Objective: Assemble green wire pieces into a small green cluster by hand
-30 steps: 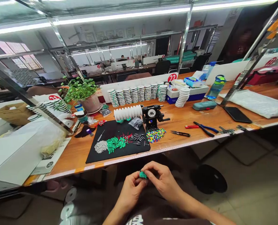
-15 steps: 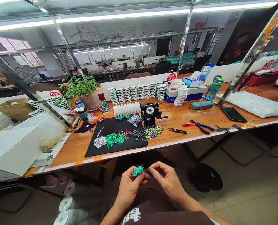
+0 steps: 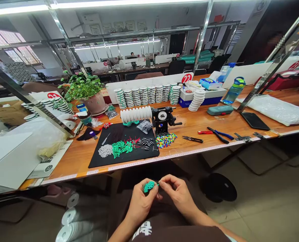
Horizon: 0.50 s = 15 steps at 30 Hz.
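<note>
Over my lap, my left hand [image 3: 142,200] grips a small green beaded piece [image 3: 148,186] between thumb and fingers, its rounded bead cluster facing up. Close beside it, my right hand [image 3: 176,190] is pinched, thumb against index finger. A tiny bit of green shows at the right fingertips, too small to name. On the bench beyond lies a black mat [image 3: 99,162] bearing green tube beads [image 3: 121,149], small silver beads [image 3: 105,151], dark beads [image 3: 146,144] and red pieces.
A black winding machine [image 3: 161,119] with white spools [image 3: 136,114] stands behind multicoloured beads [image 3: 166,139]. To the right are thread snips [image 3: 192,138], pliers [image 3: 220,135] and a phone [image 3: 255,120]. Stacked thread spools [image 3: 151,94] line the back beside a potted plant [image 3: 94,102]. A white box [image 3: 8,154] sits left.
Both hands have drawn closer together, and the right fingertips now almost meet the left thumb. The green beaded piece has tilted slightly in my left hand. The head view has shifted a little.
</note>
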Available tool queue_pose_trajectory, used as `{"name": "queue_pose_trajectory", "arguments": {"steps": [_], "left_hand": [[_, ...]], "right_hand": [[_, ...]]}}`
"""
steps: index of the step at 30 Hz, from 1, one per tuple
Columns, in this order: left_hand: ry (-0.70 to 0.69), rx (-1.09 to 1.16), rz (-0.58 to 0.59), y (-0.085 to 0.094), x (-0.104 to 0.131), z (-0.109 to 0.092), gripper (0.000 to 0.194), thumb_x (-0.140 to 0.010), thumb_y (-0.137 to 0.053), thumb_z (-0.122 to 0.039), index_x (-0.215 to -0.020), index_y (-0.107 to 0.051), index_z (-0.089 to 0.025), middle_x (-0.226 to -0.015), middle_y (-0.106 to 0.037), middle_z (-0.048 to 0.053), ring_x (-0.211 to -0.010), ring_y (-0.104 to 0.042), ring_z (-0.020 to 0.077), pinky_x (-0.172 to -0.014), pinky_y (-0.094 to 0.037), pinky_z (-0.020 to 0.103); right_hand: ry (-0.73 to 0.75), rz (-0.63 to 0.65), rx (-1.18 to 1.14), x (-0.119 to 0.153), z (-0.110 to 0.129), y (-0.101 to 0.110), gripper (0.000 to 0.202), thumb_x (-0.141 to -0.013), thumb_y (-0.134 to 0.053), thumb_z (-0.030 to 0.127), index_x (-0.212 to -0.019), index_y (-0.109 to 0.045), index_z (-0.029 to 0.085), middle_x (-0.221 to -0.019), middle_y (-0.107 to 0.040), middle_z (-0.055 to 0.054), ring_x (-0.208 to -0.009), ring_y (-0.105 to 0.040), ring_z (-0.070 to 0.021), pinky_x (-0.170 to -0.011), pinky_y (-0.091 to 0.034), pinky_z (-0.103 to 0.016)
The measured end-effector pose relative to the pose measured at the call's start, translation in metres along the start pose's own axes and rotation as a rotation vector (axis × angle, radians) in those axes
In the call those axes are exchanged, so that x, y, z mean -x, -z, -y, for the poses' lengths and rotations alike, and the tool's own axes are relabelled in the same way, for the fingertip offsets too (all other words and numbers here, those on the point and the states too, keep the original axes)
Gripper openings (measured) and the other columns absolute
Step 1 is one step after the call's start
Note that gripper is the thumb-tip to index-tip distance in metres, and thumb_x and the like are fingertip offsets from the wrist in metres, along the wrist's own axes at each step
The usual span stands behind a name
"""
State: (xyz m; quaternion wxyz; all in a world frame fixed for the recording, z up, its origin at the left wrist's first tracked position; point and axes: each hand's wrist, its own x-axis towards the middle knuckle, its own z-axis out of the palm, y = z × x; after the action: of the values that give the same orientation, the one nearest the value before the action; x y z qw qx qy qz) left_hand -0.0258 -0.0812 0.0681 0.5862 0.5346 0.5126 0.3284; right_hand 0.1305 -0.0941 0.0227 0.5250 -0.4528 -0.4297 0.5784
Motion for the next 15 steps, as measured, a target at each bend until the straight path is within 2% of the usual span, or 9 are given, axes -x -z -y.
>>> {"name": "queue_pose_trajectory", "arguments": {"steps": [3, 7, 10, 15], "left_hand": [[0.023, 0.063, 0.018, 0.001, -0.003, 0.001, 0.039, -0.080, -0.072, -0.053, -0.075, -0.062, -0.016, -0.056, -0.065, 0.003, -0.055, -0.062, 0.0155, -0.057, -0.046, 0.024], [0.099, 0.186, 0.046, 0.002, -0.006, 0.012, 0.041, -0.075, -0.076, -0.053, -0.072, -0.061, -0.015, -0.050, -0.062, 0.002, -0.046, -0.056, 0.0121, -0.050, -0.041, 0.021], [0.141, 0.289, 0.061, 0.002, -0.006, 0.017, 0.040, -0.071, -0.078, -0.051, -0.070, -0.059, -0.016, -0.044, -0.054, -0.003, -0.044, -0.055, 0.0119, -0.047, -0.039, 0.020], [0.192, 0.338, 0.097, 0.001, -0.005, 0.009, 0.038, -0.070, -0.079, -0.048, -0.069, -0.057, -0.016, -0.044, -0.048, -0.006, -0.043, -0.054, 0.0109, -0.046, -0.038, 0.019]], "right_hand": [[0.110, -0.071, 0.119, -0.005, -0.003, 0.008, 0.036, -0.085, -0.070, 0.053, -0.079, -0.076, 0.018, -0.067, -0.055, 0.000, -0.061, -0.045, -0.0129, -0.057, -0.037, -0.026], [0.195, -0.014, 0.208, -0.008, -0.005, 0.017, 0.029, -0.087, -0.069, 0.048, -0.083, -0.080, 0.021, -0.065, -0.053, 0.000, -0.060, -0.046, -0.0130, -0.056, -0.035, -0.026], [0.228, 0.011, 0.238, -0.009, -0.006, 0.017, 0.028, -0.089, -0.069, 0.046, -0.082, -0.080, 0.022, -0.065, -0.053, 0.000, -0.060, -0.047, -0.0132, -0.056, -0.035, -0.026], [0.229, 0.034, 0.201, -0.010, -0.007, 0.014, 0.028, -0.088, -0.070, 0.048, -0.080, -0.080, 0.023, -0.064, -0.055, -0.001, -0.060, -0.047, -0.0132, -0.056, -0.035, -0.026]]}}
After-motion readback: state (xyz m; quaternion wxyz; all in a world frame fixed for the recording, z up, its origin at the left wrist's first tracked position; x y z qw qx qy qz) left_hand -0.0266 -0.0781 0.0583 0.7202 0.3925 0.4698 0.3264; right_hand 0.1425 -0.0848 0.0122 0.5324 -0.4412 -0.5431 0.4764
